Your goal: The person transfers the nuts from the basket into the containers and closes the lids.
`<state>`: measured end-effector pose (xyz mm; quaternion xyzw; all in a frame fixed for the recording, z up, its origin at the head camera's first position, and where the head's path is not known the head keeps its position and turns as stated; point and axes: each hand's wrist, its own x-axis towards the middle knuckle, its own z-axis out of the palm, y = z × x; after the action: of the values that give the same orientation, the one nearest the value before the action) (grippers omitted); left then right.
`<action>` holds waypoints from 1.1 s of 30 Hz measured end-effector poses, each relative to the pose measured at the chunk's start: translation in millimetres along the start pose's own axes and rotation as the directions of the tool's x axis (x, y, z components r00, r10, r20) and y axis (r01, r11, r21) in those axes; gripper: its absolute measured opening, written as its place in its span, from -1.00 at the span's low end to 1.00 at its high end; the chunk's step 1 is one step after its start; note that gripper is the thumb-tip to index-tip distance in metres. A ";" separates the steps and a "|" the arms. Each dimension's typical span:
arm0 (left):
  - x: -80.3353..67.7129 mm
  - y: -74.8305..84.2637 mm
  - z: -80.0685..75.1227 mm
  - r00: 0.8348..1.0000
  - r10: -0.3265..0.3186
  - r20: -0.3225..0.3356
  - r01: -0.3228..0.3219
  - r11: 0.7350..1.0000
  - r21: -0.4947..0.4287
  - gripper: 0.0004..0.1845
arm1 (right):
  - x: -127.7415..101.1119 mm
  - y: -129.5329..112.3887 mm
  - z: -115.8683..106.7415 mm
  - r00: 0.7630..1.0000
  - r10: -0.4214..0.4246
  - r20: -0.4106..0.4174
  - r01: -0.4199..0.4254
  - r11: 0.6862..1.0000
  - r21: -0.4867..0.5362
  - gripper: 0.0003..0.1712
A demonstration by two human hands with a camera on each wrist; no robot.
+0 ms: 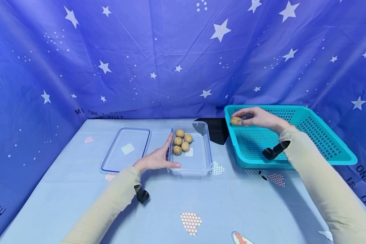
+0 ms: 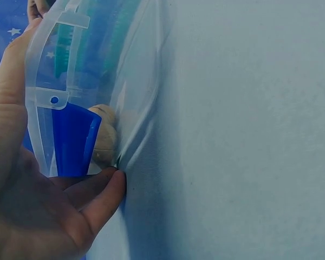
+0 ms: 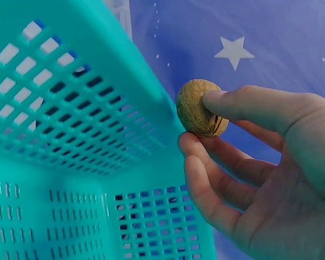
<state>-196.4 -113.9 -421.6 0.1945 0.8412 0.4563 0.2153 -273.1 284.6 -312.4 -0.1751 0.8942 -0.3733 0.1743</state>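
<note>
Surface: a table under a pale blue cloth (image 1: pixel 170 203) printed with dotted heart shapes and small figures. Backdrop: a dark blue fabric with white stars (image 1: pixel 170 51) hangs behind and along both sides; black lettering runs along it, with only fragments legible, "ONLY" and "THAT" at the back edge, "SE" at far left, "ONL" at far right.

Count, left to right:
- One clear lid with a blue rim (image 1: pixel 126 149), lying flat on the cloth, a pale square label at its centre; no text readable.
- One clear plastic container (image 1: pixel 201 162), just right of the lid, holding four walnuts (image 1: pixel 181 141) clustered at its far left part.
- One black object (image 1: pixel 213 130) behind the container, not identifiable.
- One teal perforated basket (image 1: pixel 323 135) at right.
- One further walnut (image 1: pixel 235 120), five in all.

Left hand (image 1: pixel 155 159): fingers straight, resting against the container's left wall, thumb along its near rim; it grips nothing.

Right hand (image 1: pixel 259 118): thumb and fingers pinch the single walnut, held above the basket's far left corner, clear of the basket floor. The right wrist view confirms the nut between thumb tip and fingers.
</note>
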 end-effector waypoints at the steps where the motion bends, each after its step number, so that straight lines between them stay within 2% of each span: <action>1: 0.3 -0.1 0.0 1.000 -0.003 0.001 0.003 1.000 0.000 0.35 | 0.1 -1.7 0.6 1.000 -0.002 0.000 0.002 1.000 -0.002 -0.50; 11: 0.7 -1.0 0.0 1.000 -0.006 -0.001 0.006 1.000 0.004 0.35 | 7.8 -20.2 10.6 0.998 -0.064 0.024 0.063 0.998 0.013 -0.54; 19: 1.0 -1.7 -0.2 1.000 -0.006 0.000 0.006 1.000 0.002 0.34 | 18.9 -33.8 30.1 0.991 -0.128 0.048 0.126 0.991 0.049 -0.55; 25: 0.8 -3.0 -0.2 1.000 -0.004 -0.003 0.004 1.000 0.004 0.35 | 29.3 -40.5 44.2 0.980 -0.171 0.103 0.162 0.983 0.091 -0.51; 33: 1.2 -1.9 -0.3 1.000 -0.004 -0.001 0.004 1.000 0.016 0.34 | 41.7 -44.2 63.0 0.972 -0.194 0.130 0.179 0.977 0.114 -0.52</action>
<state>-197.8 -114.5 -423.3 0.1942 0.8455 0.4491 0.2140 -273.8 198.7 -329.4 -0.2752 0.8392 -0.4196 0.2096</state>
